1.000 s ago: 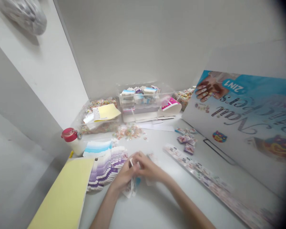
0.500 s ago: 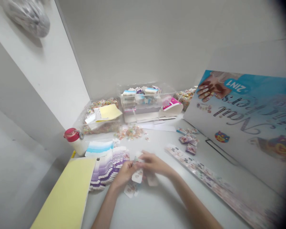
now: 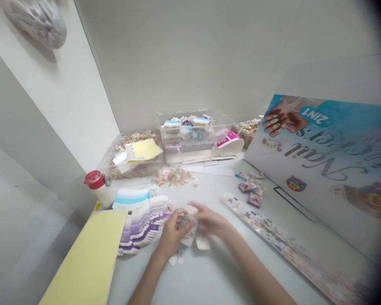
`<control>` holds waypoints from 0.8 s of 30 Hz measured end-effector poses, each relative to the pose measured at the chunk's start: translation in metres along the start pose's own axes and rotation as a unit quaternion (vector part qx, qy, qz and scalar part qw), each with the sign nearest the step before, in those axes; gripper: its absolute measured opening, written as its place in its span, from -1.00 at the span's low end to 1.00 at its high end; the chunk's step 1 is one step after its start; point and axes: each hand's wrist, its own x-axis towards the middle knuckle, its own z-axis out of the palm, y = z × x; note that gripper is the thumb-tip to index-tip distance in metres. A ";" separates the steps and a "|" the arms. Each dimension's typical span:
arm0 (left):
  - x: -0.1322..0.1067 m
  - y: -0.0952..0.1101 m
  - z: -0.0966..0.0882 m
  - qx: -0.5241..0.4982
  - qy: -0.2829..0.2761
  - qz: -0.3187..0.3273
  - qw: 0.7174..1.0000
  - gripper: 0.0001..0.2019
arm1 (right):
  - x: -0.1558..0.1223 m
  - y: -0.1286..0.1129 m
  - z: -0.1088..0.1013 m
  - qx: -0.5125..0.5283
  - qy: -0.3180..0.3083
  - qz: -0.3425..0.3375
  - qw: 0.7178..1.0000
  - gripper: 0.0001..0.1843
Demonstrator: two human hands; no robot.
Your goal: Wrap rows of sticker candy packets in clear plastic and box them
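Note:
Over the middle of the table, my left hand (image 3: 170,234) pinches a small printed card (image 3: 189,238) between thumb and fingers. My right hand (image 3: 212,221) is close beside it, fingers curled and smeared by motion, its fingertips near the card's upper edge. From under the right palm sticks out a pale white card (image 3: 203,242), which that hand seems to hold. Below my left hand lie a few printed cards (image 3: 174,259) on the table. To the left is a fanned stack of purple-and-white folded cards (image 3: 139,226), with blue-and-white cards (image 3: 132,198) behind it.
A yellow board (image 3: 85,258) and red-capped bottle (image 3: 95,181) stand left. Behind are a clear bin (image 3: 195,146), a bag of beads (image 3: 136,171) and loose bead packets (image 3: 173,176). Small purple packs (image 3: 254,199), a long printed strip (image 3: 273,237) and a large printed box (image 3: 320,156) are right.
Both hands have shifted slightly right. The card in my left hand has turned and moved right, and my fingers have changed their hold on it.

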 end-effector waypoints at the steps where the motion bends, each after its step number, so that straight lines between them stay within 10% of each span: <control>1: 0.001 0.000 -0.001 -0.006 0.004 -0.001 1.000 -0.69 | -0.001 -0.001 0.001 -0.001 0.005 -0.019 1.000 -0.55; 15: 0.000 -0.007 0.000 -0.039 0.035 0.002 0.999 -0.62 | -0.017 -0.020 0.021 -0.229 0.066 -0.159 0.958 -0.71; 24: 0.001 0.000 -0.008 0.118 0.043 -0.044 0.991 -0.64 | -0.029 -0.041 0.008 -0.336 0.067 -0.188 0.920 -0.75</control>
